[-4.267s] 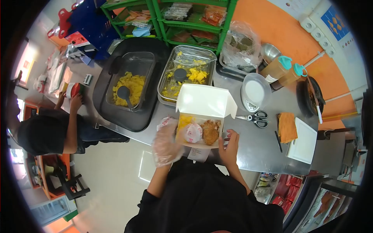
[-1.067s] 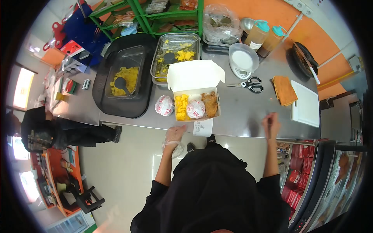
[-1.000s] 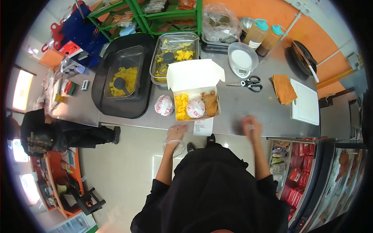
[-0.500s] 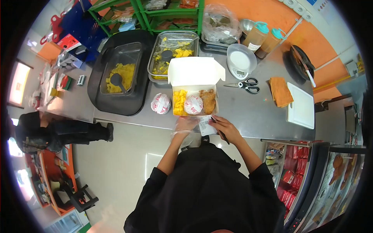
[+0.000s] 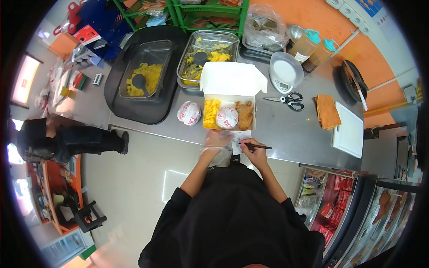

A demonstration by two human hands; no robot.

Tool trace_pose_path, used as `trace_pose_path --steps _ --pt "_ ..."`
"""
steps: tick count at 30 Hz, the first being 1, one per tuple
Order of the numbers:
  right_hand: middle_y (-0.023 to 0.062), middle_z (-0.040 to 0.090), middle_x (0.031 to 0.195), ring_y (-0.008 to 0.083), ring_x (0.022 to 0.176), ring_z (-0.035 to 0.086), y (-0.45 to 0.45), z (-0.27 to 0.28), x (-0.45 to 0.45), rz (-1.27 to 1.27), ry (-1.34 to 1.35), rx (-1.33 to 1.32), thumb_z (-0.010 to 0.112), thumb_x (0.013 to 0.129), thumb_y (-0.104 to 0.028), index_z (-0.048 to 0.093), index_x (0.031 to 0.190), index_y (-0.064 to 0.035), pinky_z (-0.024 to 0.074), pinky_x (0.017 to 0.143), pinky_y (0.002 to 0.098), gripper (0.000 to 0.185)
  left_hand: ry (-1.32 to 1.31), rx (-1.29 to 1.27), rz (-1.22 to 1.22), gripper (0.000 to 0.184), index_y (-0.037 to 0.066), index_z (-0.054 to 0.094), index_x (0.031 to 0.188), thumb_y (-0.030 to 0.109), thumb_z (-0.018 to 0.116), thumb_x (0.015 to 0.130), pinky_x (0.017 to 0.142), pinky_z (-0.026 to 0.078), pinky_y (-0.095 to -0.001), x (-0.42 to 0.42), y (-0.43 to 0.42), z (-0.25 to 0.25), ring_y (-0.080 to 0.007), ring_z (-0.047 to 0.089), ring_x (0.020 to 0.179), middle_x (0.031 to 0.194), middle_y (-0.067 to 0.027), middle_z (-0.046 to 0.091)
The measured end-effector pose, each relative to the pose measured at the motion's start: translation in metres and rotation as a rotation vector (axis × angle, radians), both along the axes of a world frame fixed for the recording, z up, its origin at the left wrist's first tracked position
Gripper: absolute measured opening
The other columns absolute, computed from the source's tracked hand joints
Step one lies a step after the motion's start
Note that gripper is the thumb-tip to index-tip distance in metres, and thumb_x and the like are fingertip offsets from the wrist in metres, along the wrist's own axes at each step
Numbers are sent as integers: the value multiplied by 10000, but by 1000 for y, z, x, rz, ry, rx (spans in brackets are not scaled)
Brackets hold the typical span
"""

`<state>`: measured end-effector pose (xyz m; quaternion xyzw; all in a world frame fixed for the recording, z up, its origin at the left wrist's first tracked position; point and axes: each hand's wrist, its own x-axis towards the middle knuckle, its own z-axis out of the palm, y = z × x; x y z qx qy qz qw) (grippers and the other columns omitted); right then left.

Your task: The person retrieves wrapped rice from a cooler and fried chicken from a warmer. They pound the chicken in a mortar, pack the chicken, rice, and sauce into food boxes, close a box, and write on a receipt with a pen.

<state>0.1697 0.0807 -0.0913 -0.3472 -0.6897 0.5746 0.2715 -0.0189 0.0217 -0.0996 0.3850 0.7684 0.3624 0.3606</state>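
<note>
An open white meal box (image 5: 234,80) holds yellow scrambled egg (image 5: 210,115), a paper-wrapped rice ball (image 5: 227,118) and a piece of fried chicken (image 5: 245,115). Just in front of it, at the counter's edge, is a printed receipt (image 5: 241,136). My left hand (image 5: 216,139), in a clear plastic glove, grips the receipt by its left side. A dark pen (image 5: 261,146) sits between the pinched fingers of my right hand (image 5: 254,154), its tip over the receipt. Another wrapped rice ball (image 5: 189,113) stands left of the box.
Behind the box are glass trays of egg (image 5: 145,76), a kitchen scale (image 5: 284,73) and sauce bottles (image 5: 306,44). Scissors (image 5: 292,101), an orange cloth (image 5: 327,111) and a white cutting board (image 5: 348,129) lie to the right. A person (image 5: 85,139) stands at far left.
My right hand has shifted left and down, turning the pen so its tip meets the receipt. The view has swung slightly; my left hand stays at the receipt.
</note>
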Motion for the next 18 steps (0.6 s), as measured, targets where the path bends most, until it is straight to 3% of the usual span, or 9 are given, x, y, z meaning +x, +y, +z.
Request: trace_pose_path --steps 2,5,8,11,18 --pt "45 654 754 78 626 598 -1 2 -1 2 4 10 641 850 -97 651 959 -7 465 573 221 142 -25 157 42 318 11 677 851 294 739 721 650 495 -337 2 -1 -2 -232 657 695 780 -135 681" --pt "48 656 752 80 620 595 -1 4 -2 1 9 30 639 849 -99 654 953 -13 461 567 225 136 -41 200 -36 323 13 674 846 308 730 726 680 500 -335 -3 -2 -7 -240 658 731 803 -129 684" --pt "51 655 752 83 621 594 0 3 -2 7 -3 44 639 849 -101 656 954 -18 463 570 227 135 145 -17 -166 344 18 669 860 331 722 728 718 504 -341 -9 -1 -18 -255 655 784 836 -123 685" --pt "53 655 752 83 627 593 0 2 -2 9 -5 40 639 848 -102 656 960 -23 465 575 230 138 123 105 -128 358 15 668 837 353 717 727 727 506 -349 -8 -1 -22 -267 650 811 844 -127 682" --pt "54 657 755 77 634 581 0 3 -3 6 15 46 641 847 -103 656 968 -21 459 574 229 147 42 57 -114 375 -10 672 829 346 727 724 708 510 -336 -6 -1 -10 -262 659 795 847 -147 684"
